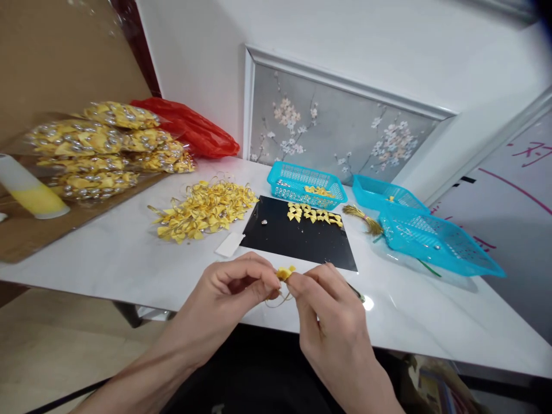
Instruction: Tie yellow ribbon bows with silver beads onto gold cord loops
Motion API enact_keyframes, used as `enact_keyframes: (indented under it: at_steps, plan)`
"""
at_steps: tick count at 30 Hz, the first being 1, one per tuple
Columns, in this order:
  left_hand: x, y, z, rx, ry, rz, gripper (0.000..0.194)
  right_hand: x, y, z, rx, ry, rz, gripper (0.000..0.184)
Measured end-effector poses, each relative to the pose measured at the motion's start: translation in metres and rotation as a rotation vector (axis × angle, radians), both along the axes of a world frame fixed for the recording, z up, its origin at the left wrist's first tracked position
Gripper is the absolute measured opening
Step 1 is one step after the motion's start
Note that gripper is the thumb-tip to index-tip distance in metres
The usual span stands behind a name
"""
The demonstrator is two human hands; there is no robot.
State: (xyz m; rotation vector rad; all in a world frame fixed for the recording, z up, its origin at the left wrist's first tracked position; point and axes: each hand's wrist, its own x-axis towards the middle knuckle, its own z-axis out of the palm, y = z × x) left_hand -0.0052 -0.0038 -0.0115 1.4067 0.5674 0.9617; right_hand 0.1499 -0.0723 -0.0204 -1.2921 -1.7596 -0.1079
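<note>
My left hand (pixel 235 287) and my right hand (pixel 330 313) meet over the near edge of the white table (pixel 107 259). Together their fingertips pinch a small yellow bow (pixel 285 272). A thin gold cord (pixel 276 302) loops down from it. My right hand also holds a thin dark tool (pixel 357 294) that pokes out behind its fingers. Beyond the hands lies a black mat (pixel 297 241) with a row of yellow bows (pixel 314 215) and a small silver bead (pixel 264 221).
A pile of yellow bows with gold loops (pixel 206 209) lies left of the mat. Clear bags of bows (pixel 101 149) and a red bag (pixel 190 129) sit far left. Three blue baskets (pixel 435 236) and a gold tassel (pixel 362 218) stand at right.
</note>
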Motion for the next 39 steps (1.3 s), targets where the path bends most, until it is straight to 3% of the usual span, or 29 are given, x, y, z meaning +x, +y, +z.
enact_keyframes:
  at_steps: [4,9,16,21,27,32,39]
  plan:
    - [0.000,0.001,-0.001,-0.041,0.024,0.011,0.011,0.001,0.000,0.000,0.002,-0.014,-0.005,0.026]
    - [-0.002,0.001,-0.002,-0.207,0.005,0.032,0.002,0.002,0.000,-0.001,-0.009,-0.048,-0.004,0.029]
    - [0.002,-0.002,0.003,-0.405,-0.063,0.068,0.011,-0.002,0.001,-0.002,-0.024,-0.010,-0.049,0.026]
    - [0.004,-0.002,0.005,-0.453,-0.085,0.054,0.011,-0.006,0.003,-0.004,0.014,0.057,-0.078,0.017]
    - [0.004,-0.005,0.002,-0.310,-0.011,0.082,0.004,-0.010,0.001,-0.002,0.070,0.141,-0.130,0.011]
    - [0.004,-0.004,0.003,-0.089,0.128,0.129,0.006,-0.005,-0.004,0.008,0.065,-0.003,-0.165,0.018]
    - [0.006,-0.007,0.005,0.035,0.257,0.190,0.010,-0.004,-0.001,0.015,0.016,-0.095,-0.078,0.021]
